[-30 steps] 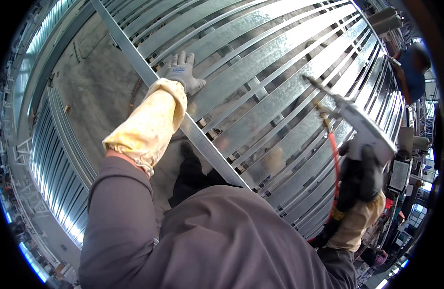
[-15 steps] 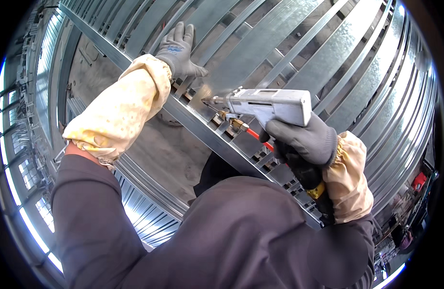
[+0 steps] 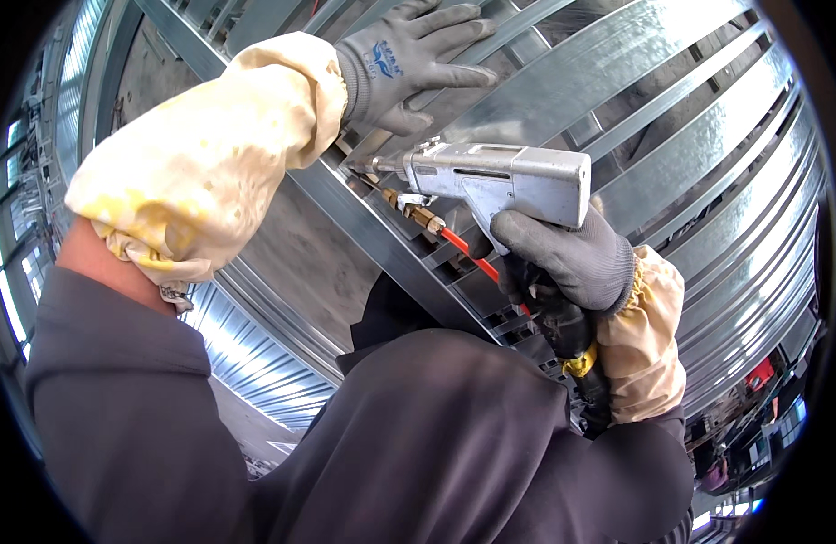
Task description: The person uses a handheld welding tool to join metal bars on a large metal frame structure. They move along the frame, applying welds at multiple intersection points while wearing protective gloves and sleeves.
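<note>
**Silver gun (image 3: 527,172) has come in from over the slats (image 3: 608,68) to the edge rail (image 3: 386,249)**

A second ago the gun was well out on the slat side of the rail; now its nozzle points in close beside the rail, though whether the tip touches metal is hard to tell. The right hand (image 3: 572,263), in a grey glove, is wrapped firmly around the gun's handle, on the slat side of the rail. The left hand (image 3: 422,63) is now nearer the nozzle (they were far apart before); it lies palm down over the slats beyond the rail, fingers spread, grasping nothing that shows. Between the gun and the rail, a brass fitting (image 3: 425,218) joins a red hose (image 3: 468,252) that runs back toward the right hand. Cream sleeve covers (image 3: 209,159) wrap both forearms, the left one crossing above the rail. On the wearer's side of the rail lie ribbed metal sheets (image 3: 268,363).
</note>
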A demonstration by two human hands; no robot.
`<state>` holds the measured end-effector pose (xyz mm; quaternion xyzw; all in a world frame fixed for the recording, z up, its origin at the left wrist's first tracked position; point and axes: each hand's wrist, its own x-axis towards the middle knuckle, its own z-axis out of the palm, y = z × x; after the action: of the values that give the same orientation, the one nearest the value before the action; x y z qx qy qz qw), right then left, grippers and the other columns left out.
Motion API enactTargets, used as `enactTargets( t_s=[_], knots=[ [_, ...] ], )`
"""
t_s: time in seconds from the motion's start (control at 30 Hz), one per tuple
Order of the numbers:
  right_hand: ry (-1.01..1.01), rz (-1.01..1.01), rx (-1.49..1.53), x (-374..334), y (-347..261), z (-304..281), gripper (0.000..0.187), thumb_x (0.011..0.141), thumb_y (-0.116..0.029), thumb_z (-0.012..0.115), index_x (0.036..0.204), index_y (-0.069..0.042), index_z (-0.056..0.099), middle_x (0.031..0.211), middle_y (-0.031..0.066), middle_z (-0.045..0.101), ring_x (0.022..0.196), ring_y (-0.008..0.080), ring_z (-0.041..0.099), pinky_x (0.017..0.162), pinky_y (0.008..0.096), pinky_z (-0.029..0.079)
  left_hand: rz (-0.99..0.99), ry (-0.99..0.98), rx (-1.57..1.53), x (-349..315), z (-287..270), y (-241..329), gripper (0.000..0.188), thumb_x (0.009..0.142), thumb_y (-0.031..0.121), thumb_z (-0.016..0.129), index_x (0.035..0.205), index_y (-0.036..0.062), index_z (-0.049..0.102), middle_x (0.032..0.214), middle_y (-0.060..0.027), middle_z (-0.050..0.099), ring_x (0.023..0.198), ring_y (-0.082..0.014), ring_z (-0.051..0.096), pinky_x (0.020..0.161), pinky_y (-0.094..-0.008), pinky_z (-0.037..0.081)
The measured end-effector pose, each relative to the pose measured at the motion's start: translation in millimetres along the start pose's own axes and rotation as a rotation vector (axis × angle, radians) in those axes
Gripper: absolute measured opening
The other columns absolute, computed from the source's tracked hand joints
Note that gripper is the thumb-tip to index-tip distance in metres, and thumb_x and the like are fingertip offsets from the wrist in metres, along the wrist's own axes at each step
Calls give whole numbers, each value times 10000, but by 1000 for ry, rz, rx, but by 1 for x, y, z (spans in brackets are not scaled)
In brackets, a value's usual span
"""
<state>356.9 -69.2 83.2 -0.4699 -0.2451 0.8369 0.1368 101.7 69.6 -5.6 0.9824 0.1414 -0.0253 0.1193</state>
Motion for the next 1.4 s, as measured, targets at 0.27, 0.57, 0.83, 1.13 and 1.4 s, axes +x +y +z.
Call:
enactTargets(
  t_s=[0.27, 0.57, 0.83, 1.13, 1.4],
  knots=[
    [-58, -13, 5, 13, 0, 0, 379, 945, -187, 693, 1265, -6, 602, 1017, 32, 682, 883, 88, 620, 766, 255, 520, 11, 26, 4, -2, 7, -5, 831, 699, 491, 711, 1468, 289, 467, 1544, -283, 311, 1455, -477, 250, 1157, -645, 161],
    [-73, 51, -34, 14, -2, 2, 338, 955, -213, 677, 1222, -16, 611, 940, 15, 665, 779, 76, 609, 649, 245, 511, 16, 20, -1, -3, 5, -4, 815, 722, 489, 708, 1468, 271, 464, 1542, -283, 313, 1462, -469, 238, 1152, -647, 184],
    [-1, 22, -100, 17, 2, 7, 409, 934, -302, 670, 1167, 28, 605, 848, 93, 689, 583, 138, 638, 511, 258, 508, 32, 47, -12, -5, 10, -7, 819, 725, 494, 700, 1473, 259, 462, 1553, -285, 296, 1467, -465, 232, 1162, -643, 163],
    [-19, -12, -128, 14, -2, 13, 391, 955, -232, 662, 1270, -11, 594, 905, 33, 663, 719, 74, 597, 613, 234, 503, 40, 48, -8, -6, 7, -7, 820, 729, 499, 695, 1477, 261, 460, 1562, -281, 283, 1467, -463, 231, 1165, -644, 147],
    [11, 28, -126, 13, -2, 15, 439, 931, -270, 686, 1225, 37, 575, 868, 97, 688, 580, 127, 634, 496, 244, 496, 55, 45, 0, -9, 7, -6, 821, 730, 502, 694, 1478, 260, 459, 1565, -279, 279, 1468, -463, 228, 1165, -644, 144]
  ],
)
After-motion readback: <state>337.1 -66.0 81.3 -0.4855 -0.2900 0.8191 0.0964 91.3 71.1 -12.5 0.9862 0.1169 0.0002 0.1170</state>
